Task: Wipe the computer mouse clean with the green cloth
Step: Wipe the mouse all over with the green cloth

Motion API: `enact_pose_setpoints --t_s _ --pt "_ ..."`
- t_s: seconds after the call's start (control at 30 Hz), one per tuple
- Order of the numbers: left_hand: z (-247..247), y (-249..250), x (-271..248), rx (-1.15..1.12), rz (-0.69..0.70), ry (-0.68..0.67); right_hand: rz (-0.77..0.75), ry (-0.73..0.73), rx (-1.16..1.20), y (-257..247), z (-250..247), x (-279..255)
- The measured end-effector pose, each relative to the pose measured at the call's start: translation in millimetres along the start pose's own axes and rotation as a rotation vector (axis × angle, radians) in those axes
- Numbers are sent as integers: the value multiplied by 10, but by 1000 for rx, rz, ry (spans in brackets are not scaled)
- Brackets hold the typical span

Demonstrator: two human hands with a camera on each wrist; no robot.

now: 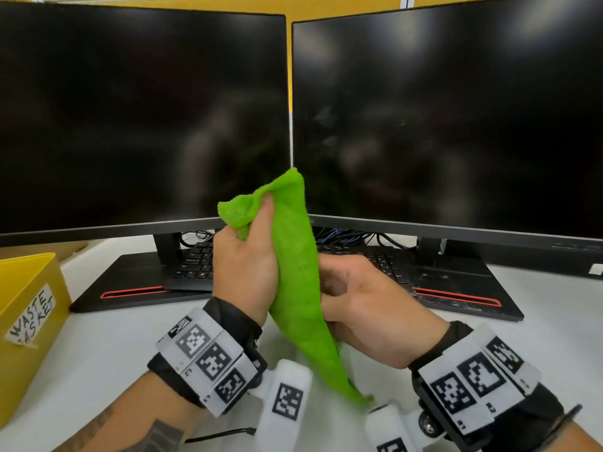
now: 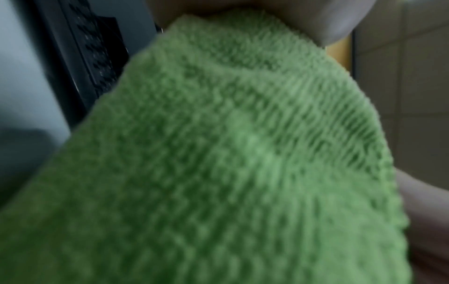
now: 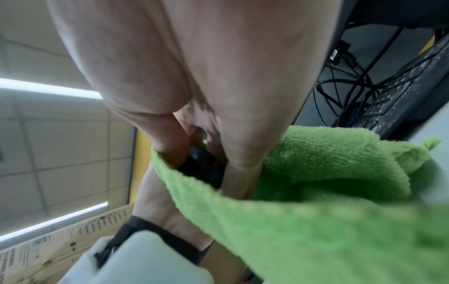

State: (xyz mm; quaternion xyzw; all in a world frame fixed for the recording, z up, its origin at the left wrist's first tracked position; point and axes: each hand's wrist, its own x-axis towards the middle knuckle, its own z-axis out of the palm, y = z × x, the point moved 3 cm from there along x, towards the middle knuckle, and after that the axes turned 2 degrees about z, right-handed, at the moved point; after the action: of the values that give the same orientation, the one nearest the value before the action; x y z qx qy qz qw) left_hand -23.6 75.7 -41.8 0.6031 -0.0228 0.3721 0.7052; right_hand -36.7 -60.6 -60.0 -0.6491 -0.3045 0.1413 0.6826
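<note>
your left hand (image 1: 243, 272) grips the green cloth (image 1: 295, 272) bunched in curled fingers. your right hand (image 1: 365, 308) clasps the black mouse (image 3: 201, 169) behind the cloth.

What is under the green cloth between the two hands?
In the right wrist view a black mouse shows beneath the green cloth, held by the right hand. Most of it is covered.

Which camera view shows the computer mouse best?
The right wrist view: only there a dark part of the computer mouse shows, between the fingers and the green cloth. In the head and left wrist views the cloth hides it completely.
</note>
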Motion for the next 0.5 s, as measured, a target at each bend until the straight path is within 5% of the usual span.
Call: enact_pose_setpoints --t_s 0.07,0.17,0.33,0.5 --pt "-42 -35 27 9 -77 64 -19 8 -51 -22 41 8" --pt "23 -60 20 -68 -174 -15 -33 39 -129 -43 10 8" --pt "167 -145 -100 1 -21 -294 -14 128 -97 -28 -78 13" --pt "93 -24 -34 17 50 -221 -40 6 -98 -40 -86 -9"
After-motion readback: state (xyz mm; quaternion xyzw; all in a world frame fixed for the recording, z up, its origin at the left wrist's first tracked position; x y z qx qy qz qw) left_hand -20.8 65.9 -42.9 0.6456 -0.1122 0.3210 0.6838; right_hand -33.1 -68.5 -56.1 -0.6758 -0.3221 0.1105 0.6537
